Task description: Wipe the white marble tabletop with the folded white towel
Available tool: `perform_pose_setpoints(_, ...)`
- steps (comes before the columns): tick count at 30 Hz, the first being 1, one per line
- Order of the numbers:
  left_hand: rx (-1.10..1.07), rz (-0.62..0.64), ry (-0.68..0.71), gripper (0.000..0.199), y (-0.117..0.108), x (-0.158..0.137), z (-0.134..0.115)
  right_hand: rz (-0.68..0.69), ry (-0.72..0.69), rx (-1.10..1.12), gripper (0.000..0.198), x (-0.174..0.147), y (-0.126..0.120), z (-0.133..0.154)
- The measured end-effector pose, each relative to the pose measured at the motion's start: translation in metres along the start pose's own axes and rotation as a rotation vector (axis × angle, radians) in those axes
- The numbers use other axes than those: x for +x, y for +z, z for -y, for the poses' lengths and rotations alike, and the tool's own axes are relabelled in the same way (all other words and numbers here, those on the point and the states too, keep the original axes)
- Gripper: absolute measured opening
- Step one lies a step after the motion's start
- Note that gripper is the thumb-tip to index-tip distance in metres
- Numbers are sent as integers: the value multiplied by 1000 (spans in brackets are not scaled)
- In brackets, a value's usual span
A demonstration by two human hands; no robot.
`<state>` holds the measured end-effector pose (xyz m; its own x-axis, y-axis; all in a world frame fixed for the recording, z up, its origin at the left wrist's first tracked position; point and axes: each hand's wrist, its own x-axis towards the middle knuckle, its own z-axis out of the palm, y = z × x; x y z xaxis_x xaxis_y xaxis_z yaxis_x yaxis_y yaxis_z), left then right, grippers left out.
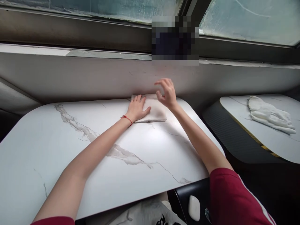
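A folded white cloth (156, 111) lies flat on the white marble-patterned table (77, 143), close to its far edge by the wall. My left hand (137, 108), with a red string bracelet at the wrist, rests palm down on the left part of the cloth, fingers spread. My right hand (167, 93) is raised above the cloth's right side, its fingers loosely curled and apart, with nothing visible between them. The cloth under my left palm is hidden.
On a second marbled table (234, 109) at the right lies a crumpled white cloth (270, 114). A wall (93, 76) and window frames stand behind. A small white case (194, 207) sits on a black surface by my right sleeve. A pixelated patch covers part of the window frame.
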<state>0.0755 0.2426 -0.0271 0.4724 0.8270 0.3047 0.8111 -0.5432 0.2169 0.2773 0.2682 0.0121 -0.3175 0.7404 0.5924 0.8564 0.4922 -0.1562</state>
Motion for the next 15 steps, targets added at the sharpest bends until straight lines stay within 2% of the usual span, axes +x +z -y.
perform_pose_setpoints(2,-1,-5,1,60,1,0,1,-138,54,-104,57,24,-10,-7)
perform_pose_setpoints(4,0,-13,8,59,2,0,2,-183,43,-177,62,46,-19,-15)
perform_pose_setpoints(9,11,-8,12,59,1,0,3,-173,61,-219,63,84,-23,-24)
perform_pose_setpoints(15,6,-13,18,59,-1,-1,2,-162,109,-139,64,91,-11,-22)
